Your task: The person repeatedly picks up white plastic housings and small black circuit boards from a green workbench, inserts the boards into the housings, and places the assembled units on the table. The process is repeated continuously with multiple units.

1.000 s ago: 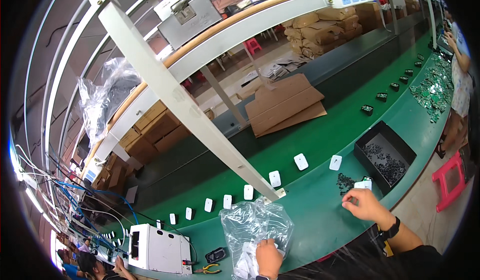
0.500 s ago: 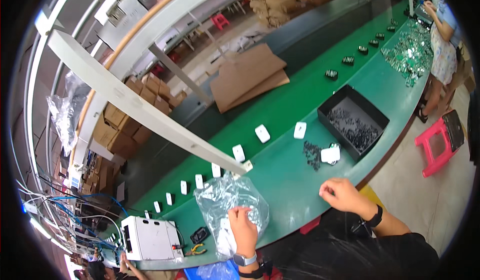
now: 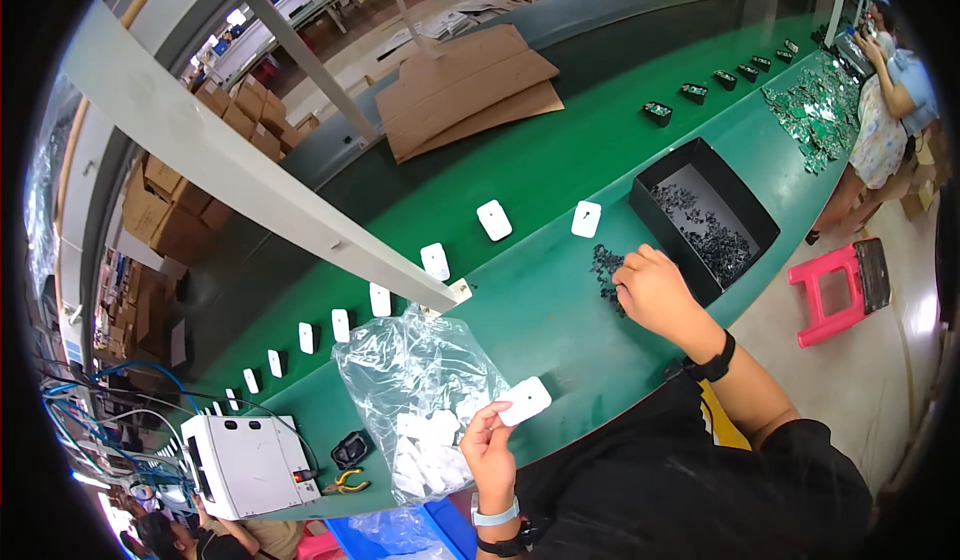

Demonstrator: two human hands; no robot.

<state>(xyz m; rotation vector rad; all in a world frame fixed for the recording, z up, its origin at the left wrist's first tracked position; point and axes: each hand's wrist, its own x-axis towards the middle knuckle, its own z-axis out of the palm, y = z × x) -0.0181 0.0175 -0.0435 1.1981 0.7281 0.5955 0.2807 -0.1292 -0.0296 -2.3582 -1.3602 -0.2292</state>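
Observation:
My left hand [image 3: 488, 452] pinches a white plastic cover [image 3: 526, 400] by its edge, above the bench's near edge. The cover is rounded at the corners and has a small dark mark near its middle. Beside that hand lies a clear plastic bag [image 3: 415, 355] with several white covers [image 3: 430, 450] in it. My right hand [image 3: 655, 295] reaches down to a small pile of black parts [image 3: 605, 260], fingers drawn together; what sits between the fingertips is hidden. Just beyond stands a black open box [image 3: 650, 185] with many more black parts [image 3: 710, 225].
Several white covers [image 3: 494, 220] stand in a row along the green belt [image 3: 570, 150]; one white cover [image 3: 586, 219] lies near the pile. A slanting white post [image 3: 300, 220] crosses in front. Left are a white machine [image 3: 250, 460] and yellow-handled pliers [image 3: 345, 482]. A person [image 3: 900, 90] works far right.
A white cover is now in my left hand, which showed none before. My right hand has moved forward to the black parts. The white piece beside the pile is no longer visible. The view has shifted.

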